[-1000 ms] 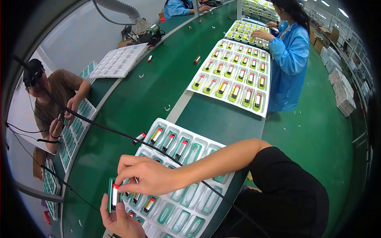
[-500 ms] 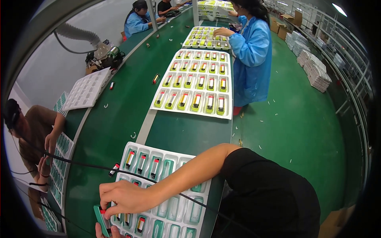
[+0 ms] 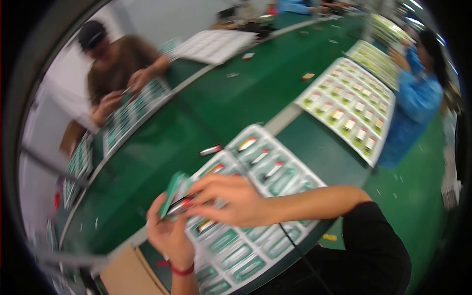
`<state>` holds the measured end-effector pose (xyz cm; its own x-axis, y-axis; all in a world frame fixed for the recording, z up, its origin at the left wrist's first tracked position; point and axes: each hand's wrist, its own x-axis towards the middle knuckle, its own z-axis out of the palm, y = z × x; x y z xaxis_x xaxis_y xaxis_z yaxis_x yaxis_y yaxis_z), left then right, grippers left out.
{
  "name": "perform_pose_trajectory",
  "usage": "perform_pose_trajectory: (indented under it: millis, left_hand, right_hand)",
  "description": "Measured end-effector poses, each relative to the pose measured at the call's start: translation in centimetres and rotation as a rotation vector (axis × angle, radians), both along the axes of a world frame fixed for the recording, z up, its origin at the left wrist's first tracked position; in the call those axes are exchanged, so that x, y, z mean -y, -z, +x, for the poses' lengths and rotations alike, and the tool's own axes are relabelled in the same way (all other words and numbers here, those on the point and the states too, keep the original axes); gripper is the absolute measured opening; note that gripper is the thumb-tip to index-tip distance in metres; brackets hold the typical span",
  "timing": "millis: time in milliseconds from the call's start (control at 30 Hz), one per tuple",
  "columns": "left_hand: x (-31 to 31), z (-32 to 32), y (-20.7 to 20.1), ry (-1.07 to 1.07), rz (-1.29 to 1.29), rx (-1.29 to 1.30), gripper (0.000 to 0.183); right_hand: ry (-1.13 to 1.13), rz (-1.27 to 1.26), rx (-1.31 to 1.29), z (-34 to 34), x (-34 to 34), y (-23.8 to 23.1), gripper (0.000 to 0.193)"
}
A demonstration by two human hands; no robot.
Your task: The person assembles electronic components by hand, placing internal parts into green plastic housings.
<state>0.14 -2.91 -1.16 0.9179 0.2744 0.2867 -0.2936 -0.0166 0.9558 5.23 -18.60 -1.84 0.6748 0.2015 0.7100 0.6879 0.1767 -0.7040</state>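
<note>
My left hand (image 3: 169,238) holds a teal shallow case (image 3: 172,191), tilted up on its side, with the fingers wrapped about its near end. The fingertips of my right hand (image 3: 236,200) pinch a small battery-like cylinder (image 3: 178,207) with a red end, at the case's open side. Motion blur hides whether the cylinder is inside the case or just against it. Beneath both hands lies a white moulded tray (image 3: 294,162). Several of its pockets hold teal cases, some with red-ended cylinders in them; my right forearm covers part of it.
A loose red-ended cylinder (image 3: 210,150) lies beside the tray on the green belt (image 3: 196,118). Farther right is a white tray of yellow-green cases (image 3: 339,137), with a person in blue (image 3: 415,103) beside it. Across the belt another person (image 3: 123,69) handles a small part. A cardboard box (image 3: 128,275) stands at lower left.
The view has swung left, so the trays appear turned and shifted. Both hands are now raised higher in the picture, with the teal case tilted up between them and my left hand showing more fully.
</note>
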Motion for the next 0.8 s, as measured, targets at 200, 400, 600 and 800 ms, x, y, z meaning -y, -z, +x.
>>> perform_pose_trajectory:
  millis: [200,400,600,800]
  left_hand:
    - [-1.1,-0.6,0.4,0.011,0.012,0.096,0.048]
    - [-1.3,-0.4,-0.7,0.101,-0.057,0.004,0.053]
    - [-1.1,-0.1,-0.3,0.144,0.009,0.113,0.052]
    - [-0.7,-0.5,-0.1,0.129,0.018,0.050,0.053]
  right_hand:
    - [-0.156,0.244,-0.562,-0.1,0.3,-2.4,0.027]
    - [-0.034,0.063,-0.417,0.2,1.6,-4.1,0.034]
    - [0.019,-0.080,-0.320,0.1,1.1,-3.1,0.033]
    - [0.035,-0.131,-0.310,-0.1,1.0,-2.4,0.031]
